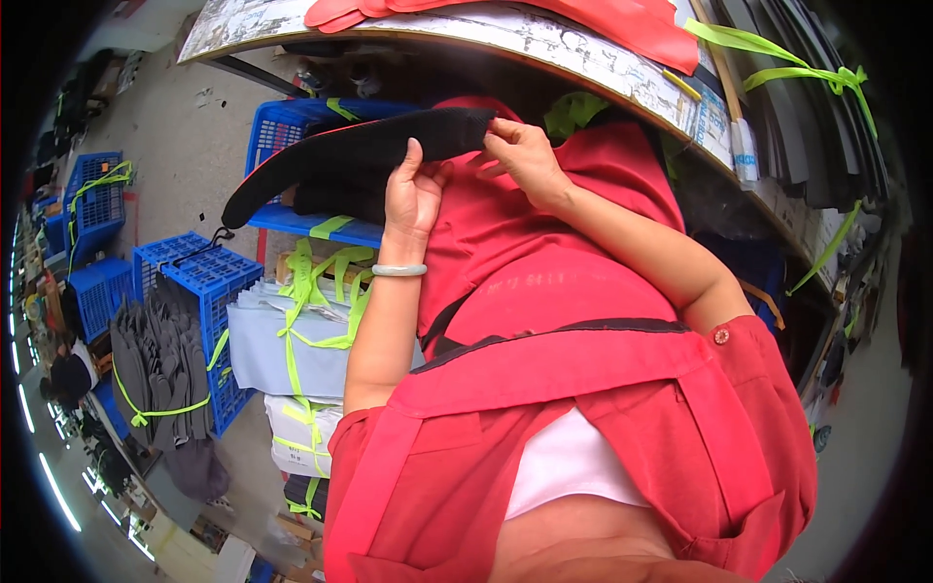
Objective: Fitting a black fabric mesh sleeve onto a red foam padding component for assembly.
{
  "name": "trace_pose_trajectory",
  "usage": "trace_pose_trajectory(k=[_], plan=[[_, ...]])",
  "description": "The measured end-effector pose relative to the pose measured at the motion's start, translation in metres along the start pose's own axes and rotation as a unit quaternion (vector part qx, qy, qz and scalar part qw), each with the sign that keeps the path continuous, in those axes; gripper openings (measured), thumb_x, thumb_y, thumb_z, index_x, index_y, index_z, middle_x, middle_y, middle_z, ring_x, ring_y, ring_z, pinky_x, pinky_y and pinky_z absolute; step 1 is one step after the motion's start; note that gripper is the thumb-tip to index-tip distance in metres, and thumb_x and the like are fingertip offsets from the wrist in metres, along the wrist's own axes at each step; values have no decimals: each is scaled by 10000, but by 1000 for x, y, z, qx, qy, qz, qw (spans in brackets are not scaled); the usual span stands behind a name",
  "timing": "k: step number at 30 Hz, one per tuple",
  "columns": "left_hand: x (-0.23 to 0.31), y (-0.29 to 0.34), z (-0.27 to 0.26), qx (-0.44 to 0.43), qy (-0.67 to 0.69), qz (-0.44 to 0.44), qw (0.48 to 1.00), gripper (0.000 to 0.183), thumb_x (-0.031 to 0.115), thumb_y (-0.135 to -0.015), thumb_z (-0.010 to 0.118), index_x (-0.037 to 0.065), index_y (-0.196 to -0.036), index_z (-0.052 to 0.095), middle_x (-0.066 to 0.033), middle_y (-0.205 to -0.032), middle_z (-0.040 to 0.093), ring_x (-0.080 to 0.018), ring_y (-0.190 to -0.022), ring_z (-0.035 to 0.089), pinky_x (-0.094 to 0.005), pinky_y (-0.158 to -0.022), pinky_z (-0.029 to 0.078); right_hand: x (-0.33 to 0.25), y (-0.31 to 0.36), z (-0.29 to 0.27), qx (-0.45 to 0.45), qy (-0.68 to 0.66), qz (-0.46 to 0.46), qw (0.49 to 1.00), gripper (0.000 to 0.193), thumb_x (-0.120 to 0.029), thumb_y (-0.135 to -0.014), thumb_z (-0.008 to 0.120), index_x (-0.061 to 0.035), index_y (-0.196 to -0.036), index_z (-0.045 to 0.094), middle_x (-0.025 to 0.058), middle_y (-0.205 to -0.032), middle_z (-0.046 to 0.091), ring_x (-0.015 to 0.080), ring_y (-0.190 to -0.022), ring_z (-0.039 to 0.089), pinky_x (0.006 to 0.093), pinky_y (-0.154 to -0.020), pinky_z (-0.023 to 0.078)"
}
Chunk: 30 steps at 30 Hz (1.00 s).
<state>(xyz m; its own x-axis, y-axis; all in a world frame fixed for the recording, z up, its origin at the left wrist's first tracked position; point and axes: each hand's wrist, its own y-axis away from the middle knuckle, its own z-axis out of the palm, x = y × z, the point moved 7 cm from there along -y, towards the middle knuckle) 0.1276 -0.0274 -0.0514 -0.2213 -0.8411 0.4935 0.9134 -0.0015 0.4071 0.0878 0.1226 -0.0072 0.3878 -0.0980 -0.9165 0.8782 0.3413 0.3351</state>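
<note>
A long, curved black fabric piece (360,146) with a thin red edge lies across my lap and reaches out to the left. My left hand (416,197), with a pale bangle at the wrist, holds it near the middle, thumb along its lower edge and fingers partly hidden. At its right end, my right hand (528,163) pinches the corner between thumb and fingertips. Beneath the piece stands a blue plastic basket (364,233) with more dark fabric (340,197) inside.
Ahead is a worktable (457,29) bearing red cut pieces (622,34). Dark strips tied with green bands (807,107) hang at the right. To the left are a blue crate (219,287), grey bundled fabric (160,360) and a tied light-blue stack (262,340).
</note>
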Motion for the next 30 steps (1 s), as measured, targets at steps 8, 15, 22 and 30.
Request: trace_pose_trajectory(k=[8, 15, 22, 30], plan=[[5, 0, -13, 0, -5, -8, 1000, 259, 259, -947, 597, 67, -1120, 618, -73, -1086, 660, -194, -991, 615, -358, -842, 511, 3, -4, -3, -79, -71, 100, 989, 249, -162, -904, 571, 35, -1029, 656, 85, -996, 649, 184, -852, 658, 329, -711, 600], [2, -1, -6, -10, -51, 18, 999, 250, 236, -950, 595, 44, -1109, 624, -79, -1053, 673, -197, -932, 650, -330, -735, 550, 11, -5, -2, 2, 50, 67, 997, 170, -88, -860, 576, 41, -903, 677, 66, -783, 655, 106, -691, 608, 278, -606, 545], [24, -6, -7, 9, -4, 16, 1000, 312, 232, -932, 622, -25, -1108, 614, -133, -1092, 659, -255, -997, 644, -382, -875, 537, 8, -13, -22, 49, 222, 63, 972, 161, -97, -793, 620, 41, -849, 681, 69, -710, 655, 128, -595, 592, 293, -527, 460], [26, -18, -39, 40, 87, 43, 994, 265, 217, -896, 670, 26, -1073, 623, -107, -1053, 657, -248, -1014, 621, -389, -964, 479, 2, 9, -20, 0, 130, 141, 981, 218, -224, -842, 684, -74, -1000, 687, -7, -865, 673, 110, -743, 630, 274, -665, 490]])
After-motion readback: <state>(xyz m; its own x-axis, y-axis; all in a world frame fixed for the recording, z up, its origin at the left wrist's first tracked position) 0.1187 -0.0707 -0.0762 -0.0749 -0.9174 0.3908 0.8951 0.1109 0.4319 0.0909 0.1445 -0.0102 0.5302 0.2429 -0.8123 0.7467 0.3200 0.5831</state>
